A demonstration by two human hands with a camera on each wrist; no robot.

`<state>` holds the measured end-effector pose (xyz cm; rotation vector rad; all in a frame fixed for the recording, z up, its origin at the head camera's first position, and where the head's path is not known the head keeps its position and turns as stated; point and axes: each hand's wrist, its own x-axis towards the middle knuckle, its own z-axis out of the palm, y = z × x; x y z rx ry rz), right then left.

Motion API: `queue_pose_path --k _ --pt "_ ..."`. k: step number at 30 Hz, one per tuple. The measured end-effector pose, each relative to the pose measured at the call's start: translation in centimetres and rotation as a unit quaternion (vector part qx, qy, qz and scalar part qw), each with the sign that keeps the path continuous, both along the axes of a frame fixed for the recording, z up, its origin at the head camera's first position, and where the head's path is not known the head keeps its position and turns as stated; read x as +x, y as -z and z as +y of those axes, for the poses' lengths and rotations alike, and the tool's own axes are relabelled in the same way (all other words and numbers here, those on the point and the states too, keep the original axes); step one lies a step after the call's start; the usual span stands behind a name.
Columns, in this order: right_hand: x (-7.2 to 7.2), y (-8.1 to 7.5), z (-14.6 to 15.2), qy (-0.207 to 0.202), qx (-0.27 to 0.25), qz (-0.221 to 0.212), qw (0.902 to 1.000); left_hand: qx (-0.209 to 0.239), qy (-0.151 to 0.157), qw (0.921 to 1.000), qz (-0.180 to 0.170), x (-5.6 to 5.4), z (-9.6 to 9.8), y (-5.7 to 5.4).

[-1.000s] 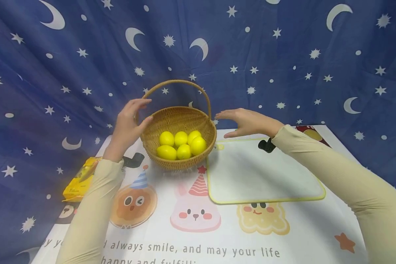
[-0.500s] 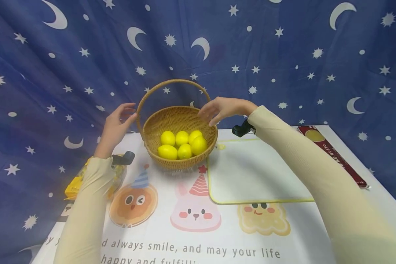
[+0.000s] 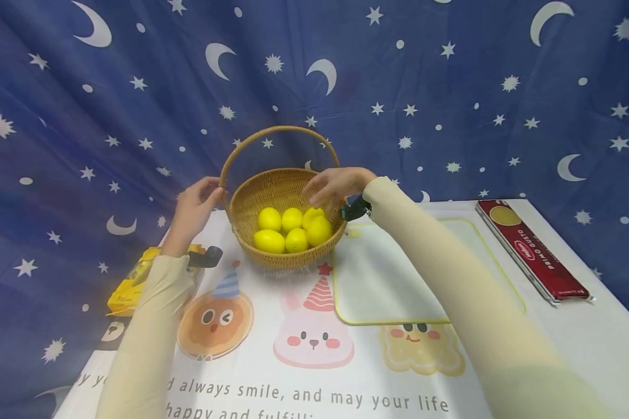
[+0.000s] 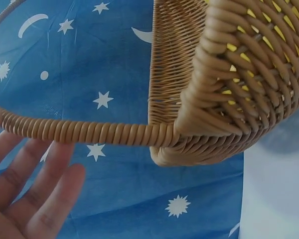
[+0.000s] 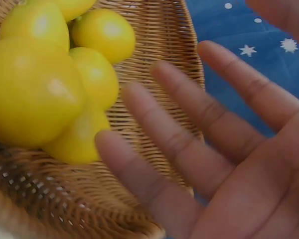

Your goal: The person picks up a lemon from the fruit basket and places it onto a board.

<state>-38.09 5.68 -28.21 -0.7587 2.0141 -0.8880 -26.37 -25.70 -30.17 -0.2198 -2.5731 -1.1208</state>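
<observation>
Four fingers of the right grip (image 3: 340, 181) stand spread and nearly straight over the right side of the basket (image 3: 280, 260), holding nothing. The lemons (image 3: 296, 240) lie in the basket, below that grip and toward the person's left, so it is the nearer of the two; one fingertip overlaps a lemon in the right wrist view, but I cannot tell whether they touch. The left grip (image 3: 191, 208) is outside the basket at the left leg of its handle (image 3: 283, 127), fingers extended and fanned, tips against or just behind it; how firmly they bear on it cannot be told. Six lemons show, smooth and bright yellow, bunched toward the basket's near side; the front left lemon (image 3: 268, 241) has its long axis running roughly left to right. Right of the basket lies a yellow-edged white board (image 3: 388, 279), and beyond that a red packet (image 3: 532, 250). Left of the basket, a yellow packet (image 3: 131, 291) sits on the desk (image 3: 582, 349), partly behind the sleeve. A dark blue curtain (image 3: 430, 64) hangs behind the basket.
</observation>
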Motion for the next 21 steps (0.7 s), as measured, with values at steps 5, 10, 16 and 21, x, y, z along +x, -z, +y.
queue_pose_path --k 5,10,16,21 --pt "-0.3 1.1 -1.1 -0.001 0.064 -0.012 0.9979 0.003 0.001 1.0000 -0.001 -0.3 0.2 0.4" --pt "-0.2 1.8 -1.9 0.025 0.104 -0.042 0.9934 0.010 0.000 0.9999 -0.003 -0.5 0.3 0.5" --pt "0.2 2.5 -2.6 0.037 0.125 -0.066 0.9892 0.007 -0.004 1.0000 -0.005 -0.6 0.4 0.3" --pt "0.3 3.2 -2.8 0.006 0.119 -0.074 0.9901 0.006 -0.010 0.9999 -0.007 -0.7 0.6 0.4"
